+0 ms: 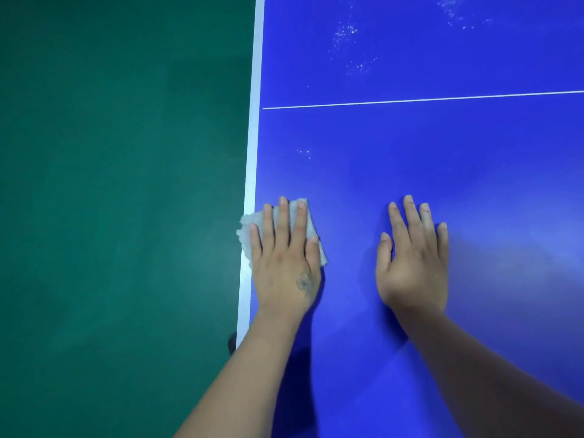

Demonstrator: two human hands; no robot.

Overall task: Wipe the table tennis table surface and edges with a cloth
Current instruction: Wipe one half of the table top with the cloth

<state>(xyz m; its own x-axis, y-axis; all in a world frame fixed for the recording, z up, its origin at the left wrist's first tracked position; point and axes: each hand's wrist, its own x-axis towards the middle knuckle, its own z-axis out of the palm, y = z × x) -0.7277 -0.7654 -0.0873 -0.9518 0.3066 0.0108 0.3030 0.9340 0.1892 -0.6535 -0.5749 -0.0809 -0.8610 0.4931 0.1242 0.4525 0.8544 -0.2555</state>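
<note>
The blue table tennis table [442, 172] fills the right side of the head view, with its white edge stripe [252, 153] running down the left border. A light grey cloth [249, 226] lies at that edge, partly overhanging it. My left hand [286, 257] presses flat on the cloth with straight fingers. My right hand [414, 257] rests flat on the bare blue surface to the right of it, fingers spread, holding nothing.
Green floor [120, 200] lies left of the table. A thin white centre line [423, 98] crosses the surface further ahead. White dust specks [347, 36] mark the far part of the table. A small dark object [232, 343] shows below the edge.
</note>
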